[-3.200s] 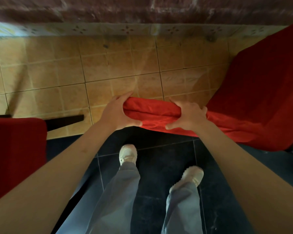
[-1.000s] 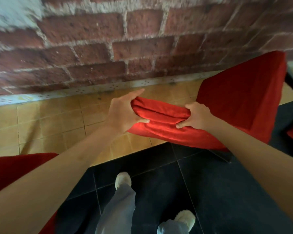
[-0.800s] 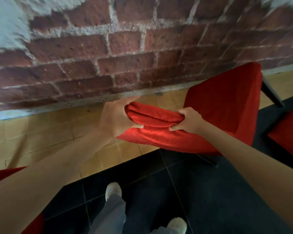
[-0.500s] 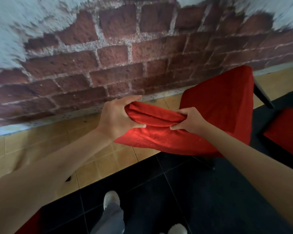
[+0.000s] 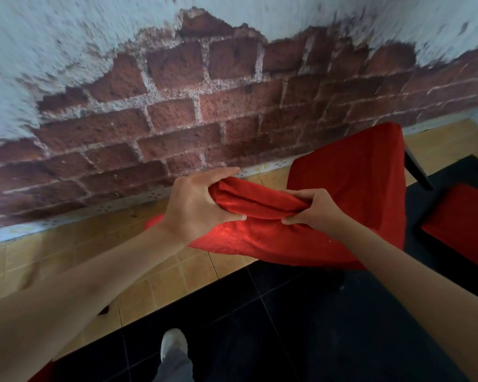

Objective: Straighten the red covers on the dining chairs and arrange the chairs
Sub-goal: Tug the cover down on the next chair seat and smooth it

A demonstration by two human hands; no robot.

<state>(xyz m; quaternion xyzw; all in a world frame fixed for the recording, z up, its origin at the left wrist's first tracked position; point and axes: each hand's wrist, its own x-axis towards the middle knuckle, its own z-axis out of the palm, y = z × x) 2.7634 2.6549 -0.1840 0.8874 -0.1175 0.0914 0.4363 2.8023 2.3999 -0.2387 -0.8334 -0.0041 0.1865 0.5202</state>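
Red cover (image 5: 351, 194) sits on a dining chair (image 5: 417, 169) at centre right, close to the brick wall (image 5: 204, 106). Cloth drapes over the chair top and hangs down the near side; its upper edge is bunched into a thick roll between the two hands. The chair looks tilted in this view; one dark leg shows at its right edge.

Left hand (image 5: 196, 205): grips the left end of the roll, thumb pressed across the near face of the cloth, fingers wrapped over the far side, index finger lying straighter along the top.
Right hand (image 5: 312, 208): fingers curled round the right part of the roll, thumb tip pinching from below. Both forearms bare, reaching in from the lower corners.

A second chair (image 5: 464, 227) with a red seat stands just right of the first, cut by the frame edge. A sliver of red at the bottom left corner, too small to identify.

Floor: tan tiles (image 5: 155, 282) along the wall, black tiles (image 5: 287, 326) nearer. Wall has pale plaster (image 5: 66, 37) above, broken away over the brick. One light shoe (image 5: 173, 343) and a grey trouser leg (image 5: 174, 368) at bottom centre
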